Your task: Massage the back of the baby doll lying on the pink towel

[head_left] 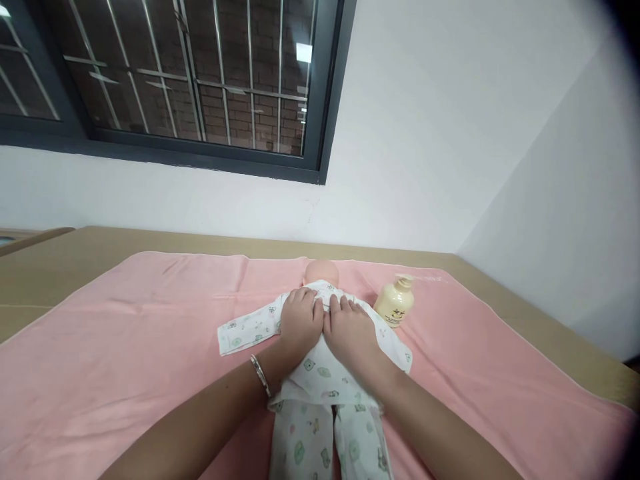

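Head view: the doll (323, 272) in a white shirt (325, 373) lies under my left hand (302, 315) and right hand (353, 332), both loosely open, gripping nothing. Pushing crooked could bunch the shirt on the pink blanket (165, 353) or bump the bottle (395, 305) nearby.

A bald, pinkish doll (327, 373) in a white fabric top (345, 388) and trousers (302, 440) with small green prints lies flat on a pink cloth (150, 353), sleeves (250, 330) angled outward, trouser legs slightly apart
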A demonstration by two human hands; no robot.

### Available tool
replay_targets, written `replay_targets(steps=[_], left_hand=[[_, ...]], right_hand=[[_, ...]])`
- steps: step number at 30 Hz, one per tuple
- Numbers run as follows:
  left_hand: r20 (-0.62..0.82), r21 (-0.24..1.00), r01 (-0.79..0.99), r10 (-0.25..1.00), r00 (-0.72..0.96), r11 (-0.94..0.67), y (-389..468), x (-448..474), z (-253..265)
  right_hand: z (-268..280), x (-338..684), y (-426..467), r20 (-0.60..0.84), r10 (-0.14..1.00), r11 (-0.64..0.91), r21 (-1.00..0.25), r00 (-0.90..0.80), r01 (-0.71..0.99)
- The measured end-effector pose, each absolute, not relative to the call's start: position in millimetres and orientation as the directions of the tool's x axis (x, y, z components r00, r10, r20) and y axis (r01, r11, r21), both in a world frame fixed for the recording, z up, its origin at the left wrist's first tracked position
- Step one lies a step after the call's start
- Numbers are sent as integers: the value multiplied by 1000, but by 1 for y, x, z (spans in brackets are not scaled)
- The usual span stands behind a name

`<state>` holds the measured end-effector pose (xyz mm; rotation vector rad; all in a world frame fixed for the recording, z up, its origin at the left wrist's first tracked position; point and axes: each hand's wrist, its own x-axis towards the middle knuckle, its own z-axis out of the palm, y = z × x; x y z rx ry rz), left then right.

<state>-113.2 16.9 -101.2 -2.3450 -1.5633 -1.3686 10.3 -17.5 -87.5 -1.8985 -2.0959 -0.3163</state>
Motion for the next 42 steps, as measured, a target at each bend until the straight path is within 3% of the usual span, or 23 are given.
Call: replay_targets(steps=[7,11,16,20,24,32,37,42], left_hand=[[667,441,684,722,184,-581,28,-113,-107],[703,427,662,686,185,-616,24,-116,-106],[656,459,737,749,94,-495,18,-115,-103],[603,441,793,793,85,-420,25,-112,-108],[581,432,785,803,134,-444,33,-111,-113],[703,384,695,680,206,-608,28,-117,-113],[758,364,711,635,149,-602,21,-117,-109],[697,327,819,706,128,-471,16,-115,-105]], right_hand=[[-91,32,7,315,938,207,-184,-142,961],[-90,23,-6,376,915,196,-96,-147,976],[-88,11,-18,408,904,146,-10,-129,989],[-91,21,-4,362,922,189,-120,-135,975],[-94,33,9,346,911,307,-200,-225,931],[-91,32,3,530,793,460,-196,-301,866],[-95,28,-5,574,795,343,-159,-196,926],[-94,23,-11,523,848,202,-179,-80,963]])
